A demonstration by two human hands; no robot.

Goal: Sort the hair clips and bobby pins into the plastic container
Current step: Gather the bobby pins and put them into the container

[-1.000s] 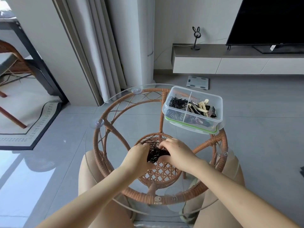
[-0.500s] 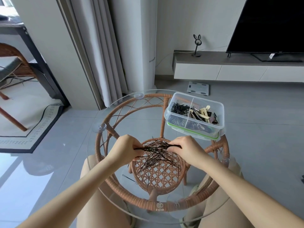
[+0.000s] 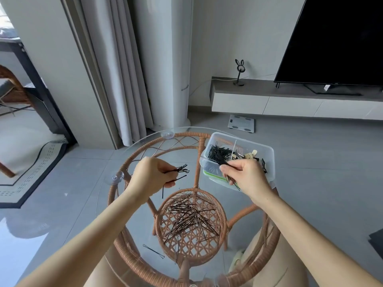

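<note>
**Round glass-topped rattan table, lower centre of frame**

Clear glass top on woven rattan frame; suction pads under the glass at upper left rim. Resting on the glass:
- Loose pile of black bobby pins, centre, over the small woven ring below.
- Single stray bobby pin, lower left of the pile, apart from it.
- Clear plastic container, upper right edge, divided in two: black pins in left compartment, mixed hair clips in right.
</note>
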